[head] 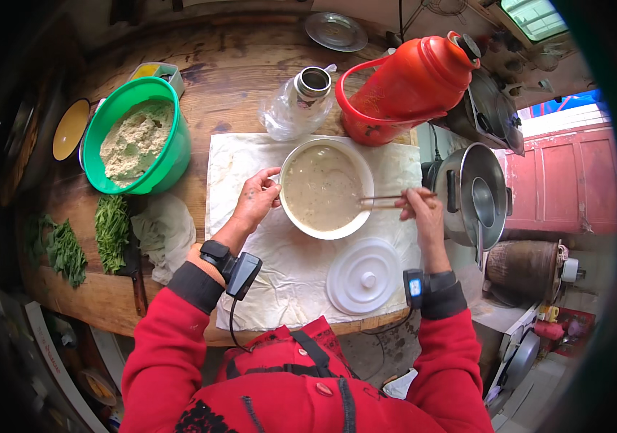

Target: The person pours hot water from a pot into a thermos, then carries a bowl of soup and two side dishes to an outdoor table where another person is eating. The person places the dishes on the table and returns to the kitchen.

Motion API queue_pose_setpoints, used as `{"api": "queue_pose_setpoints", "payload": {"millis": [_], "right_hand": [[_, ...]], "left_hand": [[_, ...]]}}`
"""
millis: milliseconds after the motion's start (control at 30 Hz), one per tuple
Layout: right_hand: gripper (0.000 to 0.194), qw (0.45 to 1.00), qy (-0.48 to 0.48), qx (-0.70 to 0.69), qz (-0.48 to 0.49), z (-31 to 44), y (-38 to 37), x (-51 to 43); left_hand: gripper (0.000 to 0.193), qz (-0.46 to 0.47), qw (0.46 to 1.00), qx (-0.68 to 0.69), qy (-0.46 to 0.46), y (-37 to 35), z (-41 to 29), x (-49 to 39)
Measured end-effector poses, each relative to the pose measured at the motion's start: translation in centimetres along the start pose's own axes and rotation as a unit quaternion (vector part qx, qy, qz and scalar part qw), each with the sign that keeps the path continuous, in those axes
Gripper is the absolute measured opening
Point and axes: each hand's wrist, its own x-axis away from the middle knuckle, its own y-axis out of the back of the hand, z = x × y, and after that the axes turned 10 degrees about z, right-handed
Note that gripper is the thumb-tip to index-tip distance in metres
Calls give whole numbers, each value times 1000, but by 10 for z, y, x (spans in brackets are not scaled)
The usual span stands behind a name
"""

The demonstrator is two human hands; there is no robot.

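Observation:
A white bowl [367, 217] stands on a white cloth [265, 303] in front of me. It holds a greyish-beige liquid [319, 187] with small dark flecks and some bubbles. My left hand [257, 197] grips the bowl's left rim between thumb and fingers. In my right hand [422, 208] is a pair of chopsticks [384, 201], slightly blurred, whose tips reach into the liquid at the bowl's right side. A white round lid [363, 276] with a knob lies on the cloth just below the bowl.
Behind the bowl stand a red thermos flask [406, 86] and a metal cup [305, 97] in clear plastic. Leftward are a green tub [178, 157] of flour-like meal, chopped greens [112, 233], a crumpled cloth [166, 235] and a knife [138, 284]. A steel pot with a ladle [483, 203] is at right.

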Motion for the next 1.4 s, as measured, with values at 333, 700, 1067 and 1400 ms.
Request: {"api": "queue_pose_setpoints", "payload": {"millis": [333,700,1067,1400], "right_hand": [[22,995,38,-89,19,-15,-63,-19],[22,996,-20,-86,32,-21,-22,3],[22,948,-133,-275,-86,-79,-44,1],[31,943,-137,-285,-101,-81,-51,-9]], "left_hand": [[34,-4,1000,7,-20,0,3,1],[33,3,1000,-9,16,-1,-6,2],[31,21,999,-37,13,4,-9,-19],[28,36,996,-83,11,5,-21,-23]]}}
